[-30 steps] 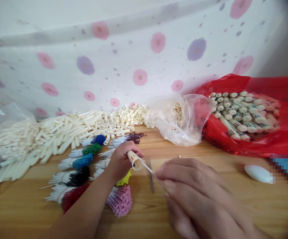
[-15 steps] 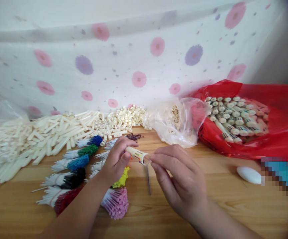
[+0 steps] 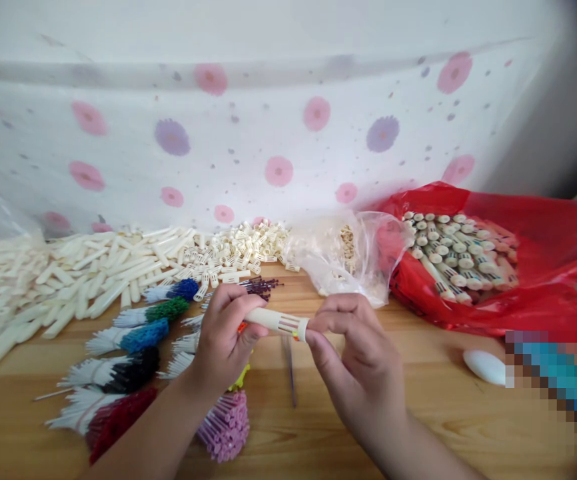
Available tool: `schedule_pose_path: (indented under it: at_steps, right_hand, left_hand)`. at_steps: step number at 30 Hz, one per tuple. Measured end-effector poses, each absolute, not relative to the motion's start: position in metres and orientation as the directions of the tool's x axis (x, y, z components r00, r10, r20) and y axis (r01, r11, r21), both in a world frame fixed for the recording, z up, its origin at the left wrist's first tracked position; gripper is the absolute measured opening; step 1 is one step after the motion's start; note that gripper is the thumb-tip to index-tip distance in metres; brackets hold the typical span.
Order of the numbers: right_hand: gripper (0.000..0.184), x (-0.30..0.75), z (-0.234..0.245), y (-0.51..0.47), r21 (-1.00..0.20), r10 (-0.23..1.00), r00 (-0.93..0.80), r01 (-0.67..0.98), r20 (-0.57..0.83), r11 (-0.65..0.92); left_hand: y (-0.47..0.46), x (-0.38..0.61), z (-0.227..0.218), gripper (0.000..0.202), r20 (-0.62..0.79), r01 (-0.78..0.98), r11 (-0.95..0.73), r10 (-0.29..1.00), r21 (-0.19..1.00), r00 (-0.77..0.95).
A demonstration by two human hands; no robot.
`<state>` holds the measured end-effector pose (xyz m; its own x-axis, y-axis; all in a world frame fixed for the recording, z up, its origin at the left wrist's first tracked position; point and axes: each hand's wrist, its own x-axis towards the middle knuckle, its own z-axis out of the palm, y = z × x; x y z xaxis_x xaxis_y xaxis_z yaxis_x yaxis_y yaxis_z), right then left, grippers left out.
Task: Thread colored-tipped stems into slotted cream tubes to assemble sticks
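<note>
My left hand (image 3: 228,327) is closed around a cream, slotted pen barrel (image 3: 271,319), held nearly level above the table. Small orange and yellow bits show along the barrel's slotted part. At the barrel's right end, my right hand (image 3: 358,347) pinches the rim between thumb and fingers; whether a smaller part sits there too is hidden. Below the left hand and forearm lie bundles of thin refills with coloured tips: pink (image 3: 226,427), dark red (image 3: 118,413), black (image 3: 138,370) and several more. A thin dark rod (image 3: 291,377) lies under the barrel.
Cream tubes (image 3: 93,267) are heaped at the back left, beside a pile of short slotted pieces (image 3: 248,247). A clear plastic bag (image 3: 318,260) stands behind my hands. Right of it, a red bag (image 3: 543,267) holds many slotted barrels. A white oval object (image 3: 486,367) lies at right.
The barrel has swung more level, and its open end, visible before, is now covered by my right fingers. The view has shifted slightly.
</note>
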<state>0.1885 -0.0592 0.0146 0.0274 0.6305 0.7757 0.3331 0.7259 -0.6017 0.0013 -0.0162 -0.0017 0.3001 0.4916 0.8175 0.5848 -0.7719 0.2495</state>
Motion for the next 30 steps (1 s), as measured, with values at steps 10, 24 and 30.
schedule_pose_path:
  at_steps: [10,24,30]
  right_hand:
    - [0.013,0.187,0.006,-0.053,-0.815,0.814,0.026,0.017,0.58,0.58]
    - [0.006,0.198,-0.026,-0.017,-0.781,0.736,0.316,0.028,0.598,0.624]
    - [0.017,0.164,-0.007,-0.004,-0.817,0.855,-0.045,0.271,0.517,0.509]
  left_hand:
    - [-0.016,0.001,-0.006,0.033,0.863,0.677,-0.717,0.439,0.168,0.25]
    - [-0.013,0.01,-0.007,0.029,0.743,0.58,-0.65,0.661,0.492,0.11]
    - [-0.021,-0.051,0.034,0.026,0.463,0.521,-0.313,0.867,0.794,-0.184]
